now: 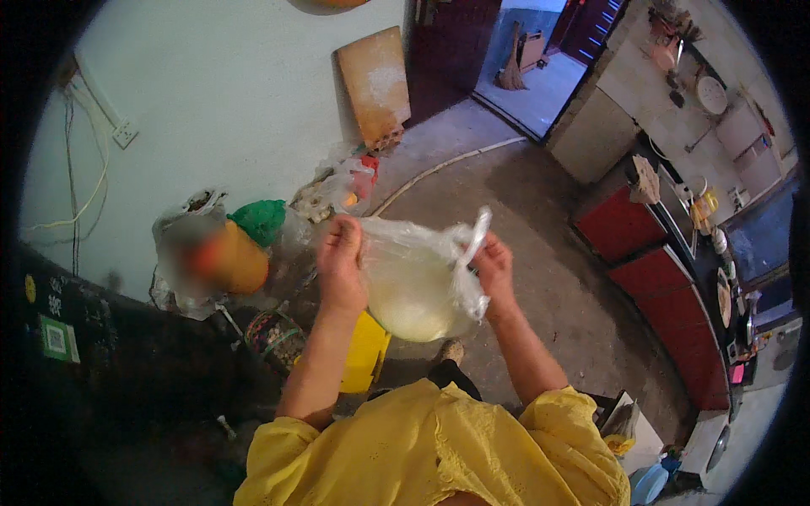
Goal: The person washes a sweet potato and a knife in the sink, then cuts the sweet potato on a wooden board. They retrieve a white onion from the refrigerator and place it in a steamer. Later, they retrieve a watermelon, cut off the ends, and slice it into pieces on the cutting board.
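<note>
A thin clear plastic bag [411,278] hangs between my hands at chest height, above the floor. Something pale yellow and rounded fills its lower part; I cannot tell what. My left hand [342,262] grips the bag's upper left edge, the thumb on top. At the other side, my right hand [497,269] pinches the gathered rim, where a twisted handle loop [479,234] sticks up. The fingertips of my right hand are partly hidden behind the bunched plastic.
Along the left wall stand an orange container [243,259], a green bag [259,221] and a woven basket [275,335]. A yellow plastic bin [364,354] is near my feet. A pale hose [443,163] crosses the floor towards the doorway. Red cabinets [658,272] line the right side.
</note>
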Demonstrator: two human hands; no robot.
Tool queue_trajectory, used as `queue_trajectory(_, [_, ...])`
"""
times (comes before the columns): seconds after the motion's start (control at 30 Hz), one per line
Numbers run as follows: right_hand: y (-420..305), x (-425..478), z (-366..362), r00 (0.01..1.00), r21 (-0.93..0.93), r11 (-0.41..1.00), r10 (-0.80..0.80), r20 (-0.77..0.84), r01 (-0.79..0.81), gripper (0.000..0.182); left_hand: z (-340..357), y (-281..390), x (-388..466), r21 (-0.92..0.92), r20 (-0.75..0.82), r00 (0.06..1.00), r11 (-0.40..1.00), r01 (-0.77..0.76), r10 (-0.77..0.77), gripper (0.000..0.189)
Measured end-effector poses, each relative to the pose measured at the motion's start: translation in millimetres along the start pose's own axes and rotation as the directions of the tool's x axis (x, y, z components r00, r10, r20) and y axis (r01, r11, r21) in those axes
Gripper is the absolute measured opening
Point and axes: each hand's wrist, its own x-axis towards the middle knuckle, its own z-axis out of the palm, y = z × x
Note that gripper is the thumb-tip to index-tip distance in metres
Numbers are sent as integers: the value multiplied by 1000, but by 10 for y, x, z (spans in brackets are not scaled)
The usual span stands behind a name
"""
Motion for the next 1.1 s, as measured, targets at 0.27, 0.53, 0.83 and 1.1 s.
queue_trajectory(0.27, [-742, 99, 383, 974, 98, 994, -76, 215, 56, 26, 17, -184, -164, -376, 360, 928, 894, 243, -101, 26])
queue_trajectory(0.53, [-1014, -38, -349, 936, -449, 883, 31, 352, 140, 44, 51, -829, -869, -594, 439, 804, 541, 595, -402, 26])
queue_trajectory(0.83, [-1180, -570, -1358, 940, 31, 942, -336, 49, 335, 32, -160, -672, -801, -586, 422, 818, 571, 575, -391, 27])
queue_trajectory(1.1, [-893, -557, 29, 770, -760, 153, -12, 638, 632, 28, -209, -660, -836, -613, 387, 838, 571, 546, -385, 29])
